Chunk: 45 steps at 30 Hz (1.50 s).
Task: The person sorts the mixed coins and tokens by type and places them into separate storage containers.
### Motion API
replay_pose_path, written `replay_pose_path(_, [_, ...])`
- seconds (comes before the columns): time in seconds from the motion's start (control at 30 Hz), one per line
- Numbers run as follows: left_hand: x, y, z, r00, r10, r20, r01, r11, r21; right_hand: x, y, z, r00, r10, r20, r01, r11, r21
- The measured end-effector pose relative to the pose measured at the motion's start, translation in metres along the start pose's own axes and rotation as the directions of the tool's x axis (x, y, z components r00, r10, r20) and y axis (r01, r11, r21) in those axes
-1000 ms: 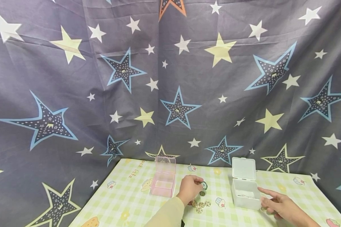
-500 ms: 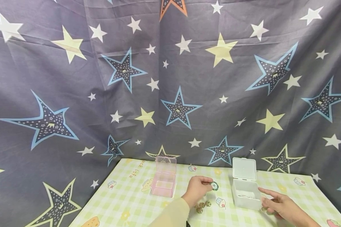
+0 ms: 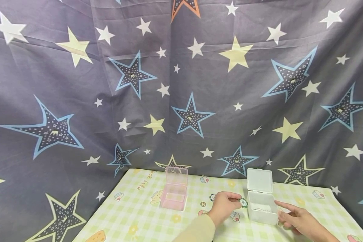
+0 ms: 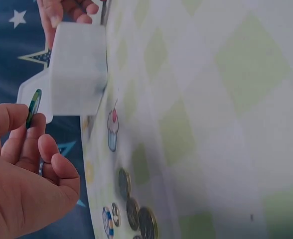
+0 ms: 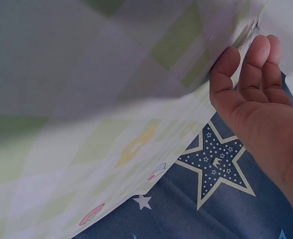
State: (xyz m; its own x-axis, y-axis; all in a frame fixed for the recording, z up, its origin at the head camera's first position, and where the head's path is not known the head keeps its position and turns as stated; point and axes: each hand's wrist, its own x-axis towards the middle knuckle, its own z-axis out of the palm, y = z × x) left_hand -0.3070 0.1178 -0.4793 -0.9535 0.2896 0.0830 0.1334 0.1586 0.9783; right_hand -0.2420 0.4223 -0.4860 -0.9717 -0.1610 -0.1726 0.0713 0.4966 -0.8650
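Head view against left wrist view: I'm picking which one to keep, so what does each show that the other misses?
Head only: the pink box, open, the white box's raised lid and the star backdrop.
Left wrist only: coins lying on the tablecloth under the hand.
Both: the left hand pinching a green chip beside the white box, with the right hand at that box's far side.

The desk (image 3: pixel 133 215) wears a green-checked cloth with cartoon prints. A white box (image 3: pixel 261 207) stands on it, lid up. A pink box (image 3: pixel 173 196), also open, stands well left of the white box, with coins (image 4: pixel 134 211) lying between them.
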Motion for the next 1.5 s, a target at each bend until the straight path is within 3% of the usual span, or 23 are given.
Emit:
replay_pose_path(0.27, [0.0, -0.002, 0.016, 0.999, 0.017, -0.039, -0.019, 0.999, -0.044, 0.0, 0.001, 0.001, 1.0, -0.003, -0.008, 0.003, 1.0, 0.003])
replay_pose_path(0.9, [0.001, 0.001, 0.028, 0.994, 0.01, -0.11, -0.011, 1.0, -0.008, 0.002, 0.002, 0.001, 1.0, -0.001, 0.008, 0.001, 1.0, 0.011])
replay_pose_path(1.5, [-0.004, 0.005, 0.029, 0.998, 0.013, -0.067, -0.012, 1.0, 0.023, 0.002, 0.003, 0.001, 1.0, -0.008, 0.019, 0.007, 1.0, 0.023])
